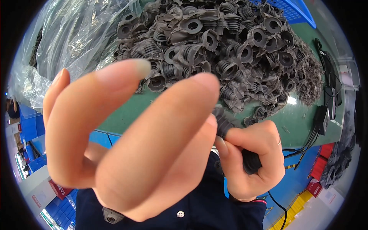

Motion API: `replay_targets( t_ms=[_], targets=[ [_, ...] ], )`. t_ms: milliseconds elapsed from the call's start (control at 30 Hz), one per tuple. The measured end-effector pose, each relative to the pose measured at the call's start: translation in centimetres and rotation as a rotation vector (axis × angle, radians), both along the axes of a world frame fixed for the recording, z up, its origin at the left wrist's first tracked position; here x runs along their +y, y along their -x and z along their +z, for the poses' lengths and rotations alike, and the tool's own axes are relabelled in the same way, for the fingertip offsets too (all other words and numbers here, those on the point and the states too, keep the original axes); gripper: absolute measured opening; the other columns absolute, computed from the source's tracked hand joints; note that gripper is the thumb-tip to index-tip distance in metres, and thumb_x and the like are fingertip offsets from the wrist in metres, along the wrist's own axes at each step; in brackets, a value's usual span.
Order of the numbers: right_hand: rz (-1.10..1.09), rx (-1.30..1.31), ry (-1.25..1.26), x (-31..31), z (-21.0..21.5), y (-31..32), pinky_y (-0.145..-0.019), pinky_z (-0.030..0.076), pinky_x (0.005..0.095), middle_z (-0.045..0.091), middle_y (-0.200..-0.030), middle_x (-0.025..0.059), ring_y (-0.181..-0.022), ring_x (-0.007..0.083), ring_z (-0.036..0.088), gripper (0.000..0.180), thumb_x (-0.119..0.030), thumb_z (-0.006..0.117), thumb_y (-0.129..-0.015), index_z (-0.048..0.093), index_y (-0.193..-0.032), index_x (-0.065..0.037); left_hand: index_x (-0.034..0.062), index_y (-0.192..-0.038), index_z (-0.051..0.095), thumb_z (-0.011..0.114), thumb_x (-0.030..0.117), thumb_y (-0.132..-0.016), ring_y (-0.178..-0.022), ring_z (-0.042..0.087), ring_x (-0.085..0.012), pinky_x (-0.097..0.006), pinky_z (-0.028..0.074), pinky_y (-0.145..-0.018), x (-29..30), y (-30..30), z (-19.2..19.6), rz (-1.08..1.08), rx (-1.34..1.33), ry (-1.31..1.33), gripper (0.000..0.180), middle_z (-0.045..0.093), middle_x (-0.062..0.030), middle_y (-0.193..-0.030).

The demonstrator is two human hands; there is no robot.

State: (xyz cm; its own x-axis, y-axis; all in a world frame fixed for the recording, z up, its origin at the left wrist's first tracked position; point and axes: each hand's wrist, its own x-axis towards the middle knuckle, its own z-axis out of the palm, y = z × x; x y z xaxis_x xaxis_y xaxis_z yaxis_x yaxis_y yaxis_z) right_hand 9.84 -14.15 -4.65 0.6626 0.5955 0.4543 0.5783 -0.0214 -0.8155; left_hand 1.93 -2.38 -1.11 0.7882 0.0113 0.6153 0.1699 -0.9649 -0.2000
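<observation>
We have a dark bellows point(251, 161) in the right hand point(256, 157), its thumb and forefinger pinched together, the rest curled in. Beside it, the left hand point(153, 153) has its fingers bent and partly spread; we cannot tell whether it grips anything. Beyond, a heap point(230, 51) lies on the green table point(301, 124).

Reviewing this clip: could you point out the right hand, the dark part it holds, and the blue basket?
Right hand point(270, 156): head view, on the curled fingers' outer side.
Dark part point(252, 161): head view, on the portion showing inside the grip.
Blue basket point(292, 13): head view, on its perforated wall.
</observation>
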Motion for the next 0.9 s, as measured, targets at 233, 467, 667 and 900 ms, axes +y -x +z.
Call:
replay_targets(
  t_ms=[233, 467, 667, 900],
  targets=[
    [0.233, 0.142, 0.077, -1.4, 0.6, 0.5, -0.042, 0.04, 0.0216, 0.054, -0.06, 0.0035, -0.049, 0.014, 0.052, 0.024, 0.004, 0.069, -0.052, 0.062, -0.074, -0.004, 0.0042, -0.067, 0.054, 0.059, 0.009, -0.064, -0.09, 0.051, -0.0244, -0.035, 0.037, -0.082, 4.5, -1.0, -2.1, 0.358, -0.196, -0.045, 0.007, 0.058, -0.0115, -0.094],
    [0.116, 0.13, -0.056, -0.7, 0.9, 0.9, -0.049, 0.03, 0.0222, 0.052, -0.06, 0.0034, -0.052, 0.0104, 0.042, 0.015, 0.002, 0.063, -0.056, 0.053, -0.067, -0.002, 0.0036, -0.067, 0.054, 0.056, -0.002, -0.061, -0.088, 0.051, -0.0243, -0.034, 0.037, -0.079, 2.9, 2.0, -2.2, -0.112, 0.351, 0.712, 0.009, 0.057, -0.0107, -0.093],
    [0.115, 0.057, 0.0, -0.4, 1.1, 0.8, -0.05, 0.031, 0.0231, 0.054, -0.062, 0.0053, -0.053, 0.0111, 0.042, 0.018, 0.003, 0.062, -0.056, 0.055, -0.071, -0.001, 0.0011, -0.086, 0.056, 0.066, 0.014, -0.063, -0.072, 0.051, -0.022, -0.033, 0.037, -0.067, 1.5, 2.8, 0.8, -0.25, 0.061, 0.754, 0.028, 0.056, -0.0109, -0.082],
    [0.079, 0.057, 0.021, -0.3, 0.9, 1.2, -0.05, 0.031, 0.0235, 0.054, -0.061, 0.0051, -0.052, 0.0122, 0.041, 0.014, 0.003, 0.059, -0.059, 0.054, -0.071, 0.0, 0.0016, -0.081, 0.057, 0.068, 0.005, -0.058, -0.062, 0.055, -0.0188, -0.03, 0.036, -0.057, 0.3, 2.3, -1.6, -0.288, -0.129, 0.7, 0.026, 0.057, -0.0107, -0.071]
  ],
)
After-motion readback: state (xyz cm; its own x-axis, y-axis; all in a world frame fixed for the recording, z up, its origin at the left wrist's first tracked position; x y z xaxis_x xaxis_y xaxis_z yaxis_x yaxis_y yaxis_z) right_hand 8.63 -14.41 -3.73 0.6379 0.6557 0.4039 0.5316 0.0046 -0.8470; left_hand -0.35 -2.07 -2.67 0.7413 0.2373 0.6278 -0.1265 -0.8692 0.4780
